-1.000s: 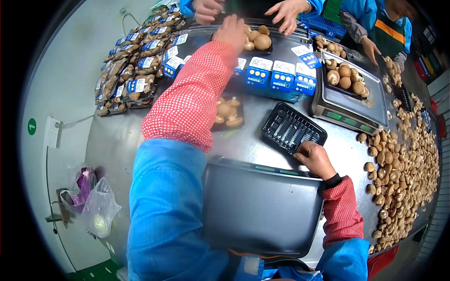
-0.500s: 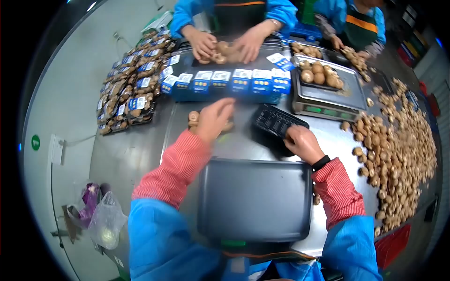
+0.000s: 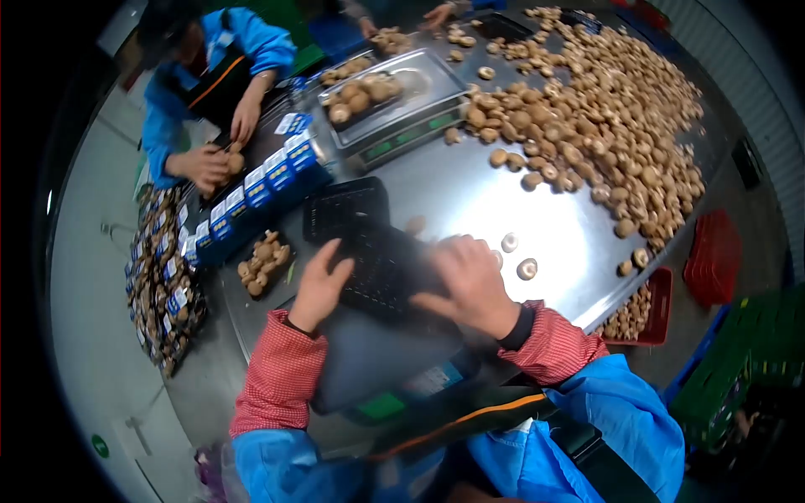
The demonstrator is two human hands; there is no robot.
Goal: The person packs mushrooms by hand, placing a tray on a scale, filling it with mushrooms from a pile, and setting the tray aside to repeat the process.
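My left hand is open, thumb and fingers apart, at the left edge of an empty black plastic tray. On the tray's other side is my right hand, blurred, its thumb stretched toward the tray and away from the fingers. The tray overlaps the far part of a dark grey flat-topped surface in front of me. Just behind it lies another black tray. A small group of mushrooms sits beyond my left hand, and a few loose mushrooms lie right of my right hand.
A metal scale carries a tray of mushrooms. Beside it runs a row of blue label cards. Packed mushroom trays are stacked at left, a large mushroom heap at right. A co-worker's hands handle mushrooms across the table.
My view has swung right. My right hand has let go of the black tray, which is now nearer me; my left hand has left the mushroom group and come to the tray's left edge.
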